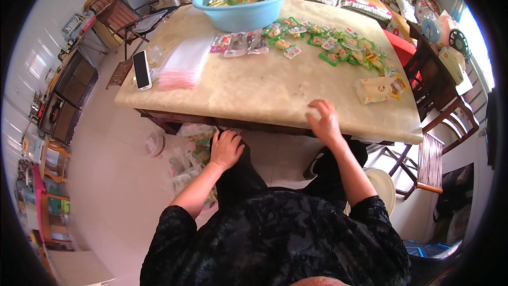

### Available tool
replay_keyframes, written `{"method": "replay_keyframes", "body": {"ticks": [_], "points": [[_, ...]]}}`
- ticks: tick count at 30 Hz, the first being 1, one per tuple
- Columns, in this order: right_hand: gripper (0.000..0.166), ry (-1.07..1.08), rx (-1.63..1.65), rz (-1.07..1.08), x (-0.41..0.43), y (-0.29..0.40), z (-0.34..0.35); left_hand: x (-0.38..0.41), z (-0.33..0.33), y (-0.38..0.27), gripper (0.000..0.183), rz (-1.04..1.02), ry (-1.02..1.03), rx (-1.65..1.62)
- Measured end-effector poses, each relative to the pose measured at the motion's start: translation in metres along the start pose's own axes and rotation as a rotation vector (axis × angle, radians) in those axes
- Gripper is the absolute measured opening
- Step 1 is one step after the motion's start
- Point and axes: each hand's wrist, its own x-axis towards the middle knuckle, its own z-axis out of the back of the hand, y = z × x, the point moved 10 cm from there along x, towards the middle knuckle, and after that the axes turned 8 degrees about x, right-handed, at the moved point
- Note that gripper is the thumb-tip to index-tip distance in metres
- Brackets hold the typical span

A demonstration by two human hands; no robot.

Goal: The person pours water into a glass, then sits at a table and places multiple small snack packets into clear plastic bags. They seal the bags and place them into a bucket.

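Note:
My left hand (pixel 227 149) rests palm down on my left knee and holds nothing. Over the front edge of the table (pixel 246 81), my right hand (pixel 324 122) hovers or rests with loosely bent fingers and nothing visible in them. Ahead of my hands, a stack of clear plastic bags with pinkish edges (pixel 184 65) lies flat. Several dark vacuum-packed snacks (pixel 242 43) lie beside the stack. Small green-edged snack packets (pixel 341 49) spread across the right side of the tabletop. A light blue plastic basin (pixel 242 14) at the back is heaped with more packets.
A smartphone (pixel 141 70) lies at the table's left edge. A pale yellow packet (pixel 373 90) is near the right edge. Filled plastic bags (pixel 188 163) and a round tub (pixel 154 145) sit on the floor at left. A wooden chair (pixel 430 155) stands at right.

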Motion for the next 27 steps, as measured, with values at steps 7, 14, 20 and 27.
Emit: {"method": "replay_keyframes", "body": {"ticks": [7, 14, 20, 27], "points": [[0.03, -0.18, -0.232, -0.045, 0.004, -0.064, 0.021, 0.015, 0.049, -0.003, 0.03, -0.066, -0.109, 0.048], [0.04, -0.052, -0.369, -0.189, 0.002, -0.077, 0.007, 0.084, 0.074, 0.062, 0.026, 0.053, -0.258, 0.154], [0.046, 0.005, -0.347, -0.229, 0.005, -0.078, 0.004, 0.151, 0.047, 0.196, 0.033, 0.443, -0.136, 0.335], [0.047, 0.081, -0.325, -0.273, 0.006, -0.08, 0.002, 0.167, 0.008, 0.282, 0.052, 0.863, 0.313, 0.396]]}}
